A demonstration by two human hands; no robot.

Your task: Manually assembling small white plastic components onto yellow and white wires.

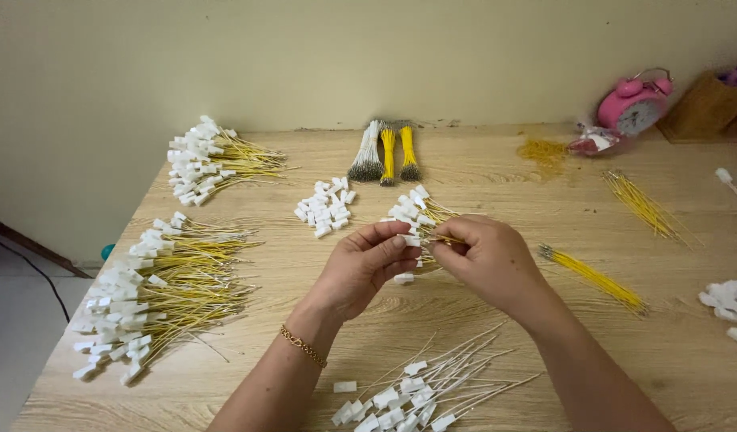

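Your left hand (367,264) and right hand (487,258) met above the middle of the wooden table (496,320), fingertips almost touching. Your left thumb and forefinger pinched a small white connector (412,239), and your right fingers gripped a thin yellow wire (447,238) whose end reached that connector. Whether the wire was already seated in it, I cannot tell.

Taking that connector as the landmark: just behind it lay a small bunch of yellow wires with white connectors (416,206), partly hidden by your fingers. Farther behind and to its left sat a loose heap of white connectors (326,207); beyond that, near the wall, three tied bundles of wire (387,154), one pale and two yellow. Well to its left lay two large piles of finished yellow leads (156,288), one nearer you, one by the wall. To its right lay a bare yellow wire bundle (596,278), and far off at the back right stood a pink alarm clock (634,106). In front of it, close to you, white wires with connectors (420,388) were spread out.
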